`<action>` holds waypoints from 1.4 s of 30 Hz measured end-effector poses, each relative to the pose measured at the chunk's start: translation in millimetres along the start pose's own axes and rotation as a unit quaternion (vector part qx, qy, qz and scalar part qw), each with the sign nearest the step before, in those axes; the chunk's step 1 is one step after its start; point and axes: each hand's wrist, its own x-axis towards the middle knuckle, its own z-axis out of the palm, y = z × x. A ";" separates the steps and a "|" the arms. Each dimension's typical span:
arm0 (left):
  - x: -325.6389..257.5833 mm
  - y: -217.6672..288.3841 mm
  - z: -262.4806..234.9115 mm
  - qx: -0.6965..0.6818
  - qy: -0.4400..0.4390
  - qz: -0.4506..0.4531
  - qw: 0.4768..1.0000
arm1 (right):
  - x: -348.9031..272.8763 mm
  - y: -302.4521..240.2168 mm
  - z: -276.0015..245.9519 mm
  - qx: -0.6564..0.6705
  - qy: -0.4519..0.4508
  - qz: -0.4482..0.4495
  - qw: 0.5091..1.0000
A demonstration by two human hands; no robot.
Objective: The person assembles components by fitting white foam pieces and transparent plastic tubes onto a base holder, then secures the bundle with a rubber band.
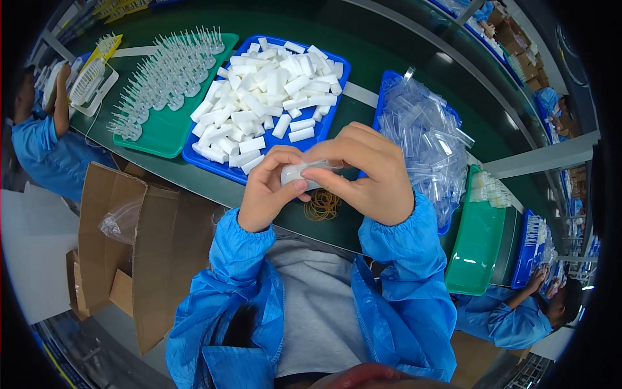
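Observation:
In front of my chest, both hands meet over a small white rounded piece (pixel 295 174) with clear plastic around its right end. My left hand (pixel 267 188) is closed around its left side, thumb in front. My right hand (pixel 372 170) pinches at its right end, where a clear plastic flap shows between thumb and fingers. Fingers hide part of the piece. Just below the hands lies a bundle of brown rubber bands (pixel 322 206). Beyond them, a blue tray (pixel 194 157) holds a heap of white blocks (pixel 259 91). At right, another blue tray (pixel 389 81) holds clear plastic sleeves (pixel 424 139).
At far left, a green tray (pixel 178 144) carries rows of clear stemmed parts (pixel 168 74). A green tray (pixel 476 253) with small pale parts sits at right. An open cardboard box (pixel 155 259) stands left. Co-workers in blue (pixel 48 152) sit on both sides.

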 end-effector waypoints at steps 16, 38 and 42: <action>-2.4 0.5 -7.6 0.016 -0.009 0.052 0.998 | -2.7 10.2 -14.9 0.142 -0.032 0.092 0.985; -5.4 -1.9 -7.2 -0.014 0.012 0.078 0.997 | -4.4 9.9 -10.0 0.173 -0.053 0.151 0.972; -4.4 0.4 -7.0 0.011 0.014 0.107 0.994 | -4.0 10.5 -7.3 0.214 -0.053 0.176 0.959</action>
